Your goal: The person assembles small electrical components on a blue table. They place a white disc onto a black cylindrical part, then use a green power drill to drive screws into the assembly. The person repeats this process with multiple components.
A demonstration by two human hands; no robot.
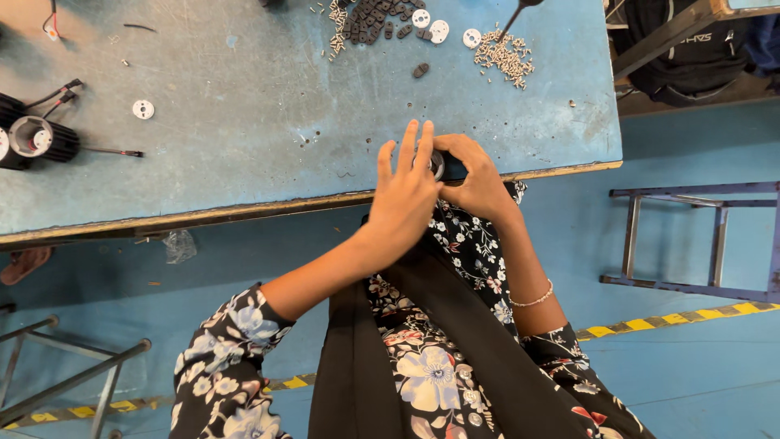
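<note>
My left hand (pixel 406 191) lies over a small black round part (pixel 445 167) with a pale ring on its face, fingers stretched out flat across it. My right hand (pixel 475 179) is curled around the same part from the right, at the near edge of the blue table (pixel 244 130). Most of the part is hidden under my fingers.
A heap of small black pieces (pixel 370 20), white discs (pixel 439 31) and a pile of pale screws (pixel 504 55) lie at the far side. Black ribbed cylinders with wires (pixel 36 138) stand at the left, with a lone white disc (pixel 143 109) nearby. Metal frames (pixel 699 236) stand on the floor.
</note>
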